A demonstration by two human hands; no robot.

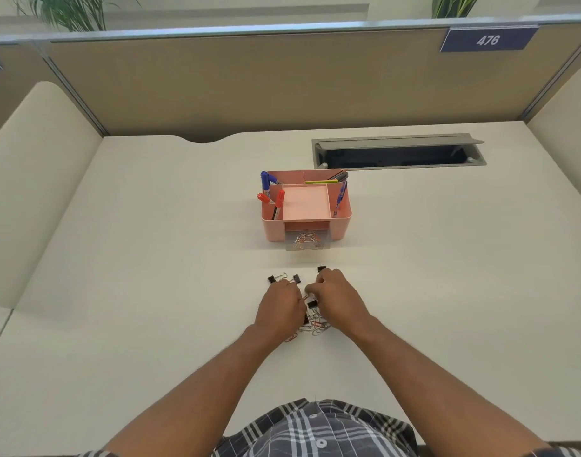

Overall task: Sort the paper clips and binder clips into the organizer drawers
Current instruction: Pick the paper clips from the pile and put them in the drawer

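A pile of silver and red paper clips lies on the desk between my hands, with a black binder clip on top of it. More black binder clips lie just beyond: one at the left, one beside it and one further back. My left hand rests palm down on the pile's left side, its fingertips hidden. My right hand is on the right side, with thumb and fingers pinched on a small clip at the pile's top. The pink organizer stands beyond, its clear drawer pulled out and holding paper clips.
Markers and pens stand in the organizer's side compartments. An open grey cable tray is set into the desk behind it. Beige partition walls enclose the desk at the back and on both sides.
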